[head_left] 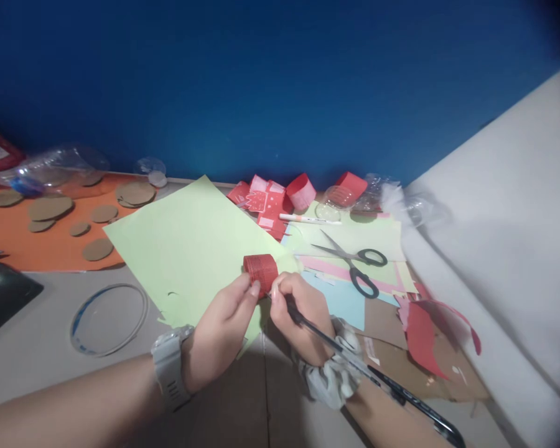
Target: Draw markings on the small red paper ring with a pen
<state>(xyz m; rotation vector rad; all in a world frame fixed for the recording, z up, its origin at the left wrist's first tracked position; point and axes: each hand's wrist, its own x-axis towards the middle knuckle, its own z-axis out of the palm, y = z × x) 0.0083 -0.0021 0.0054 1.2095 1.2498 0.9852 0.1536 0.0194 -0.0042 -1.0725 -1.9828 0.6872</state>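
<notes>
A small red paper ring (261,269), marked with thin dark lines, is between the fingers and thumb of my left hand (221,330). My right hand (301,314) grips a long slim pen (331,343) with a dark grip and clear barrel. Its tip is close to the ring's lower right edge; whether they touch I cannot tell. Both hands are above the near right part of a pale green paper sheet (186,236). Black-handled scissors (352,258) lie partly open on coloured papers to the right.
Cardboard discs (50,208) lie on orange paper (9,239) at left, near a clear plastic bottle (63,165). A roll of tape (77,323) and a dark glossy device (9,298) are nearer. Red paper pieces (273,208) and a white marker (308,219) lie toward the blue wall (280,87).
</notes>
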